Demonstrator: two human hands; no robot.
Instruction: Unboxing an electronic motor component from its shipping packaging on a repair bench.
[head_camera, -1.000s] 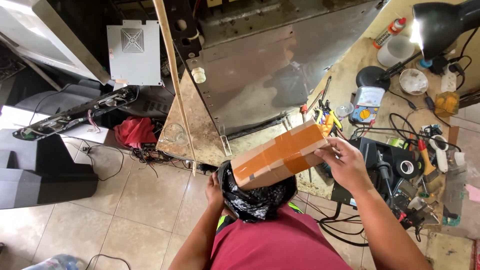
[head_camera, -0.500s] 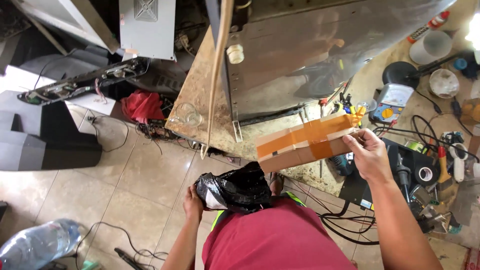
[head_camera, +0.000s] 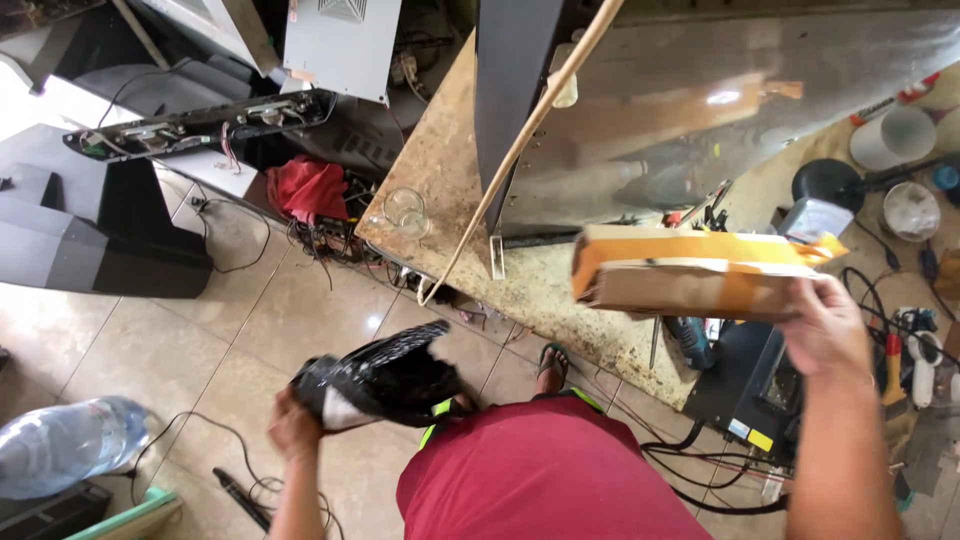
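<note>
My right hand grips the right end of a long cardboard box wrapped in orange-brown tape, held level above the front edge of a cluttered workbench. My left hand holds a crumpled black plastic bag low over the tiled floor, to the left of my red-shirted body. The bag and the box are well apart.
A thin wooden stick leans across the workbench corner, beside a clear glass. A large metal sheet lies on the bench. Tools, cables and a black lamp crowd the right. A big water bottle lies at the lower left.
The bag has moved down and left, away from the box. The box has turned level and shifted right. The view has swung left over the floor.
</note>
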